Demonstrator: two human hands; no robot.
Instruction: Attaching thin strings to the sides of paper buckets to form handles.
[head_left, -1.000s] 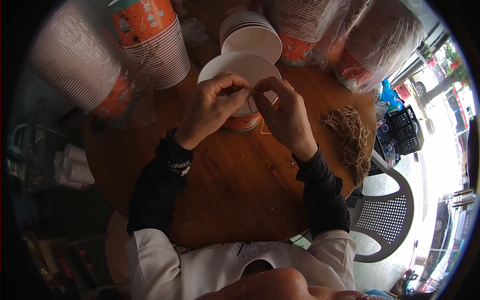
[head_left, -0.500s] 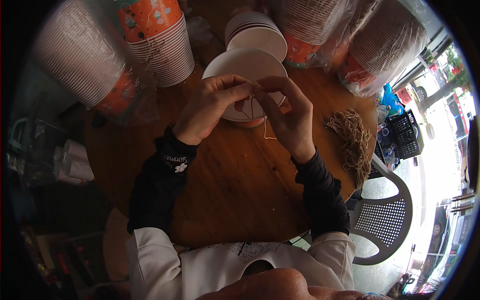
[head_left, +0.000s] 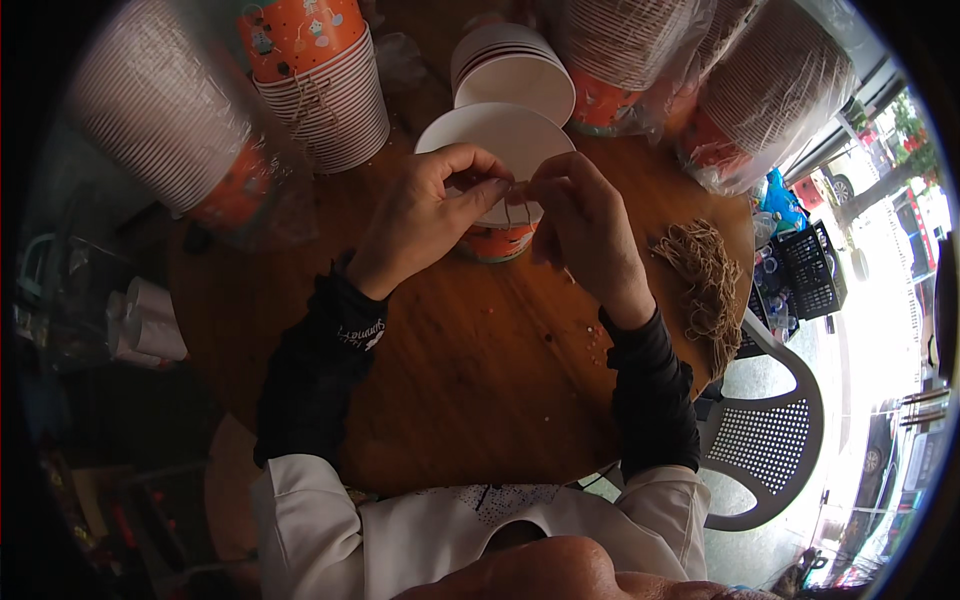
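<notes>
A white-lined paper bucket (head_left: 500, 125) with an orange printed outside stands in front of me on the wooden table. At its near rim, a thin light cord (head_left: 507, 213) hangs in a small loop against the outer wall. My left hand (head_left: 440, 205) pinches the cord at the rim between thumb and forefinger. Close on the other side, my right hand (head_left: 592, 225) has its fingers curled together at the cord; its fingertips are partly hidden. Behind the bucket lies a short nested stack of the same buckets (head_left: 515, 85), tipped with its opening toward me.
A tangled bundle of cords (head_left: 702, 290) lies at the right table edge (head_left: 640, 400). Tall bucket stacks, several in clear plastic, stand at left (head_left: 165, 110) and right (head_left: 775, 85). A grey chair (head_left: 765, 440) and a black crate (head_left: 808, 268) are beyond the right edge.
My right hand has turned and dropped slightly outward, its fingers curling more. The bucket has shifted a little right and nearer. The long loose cord end no longer shows below the hands.
</notes>
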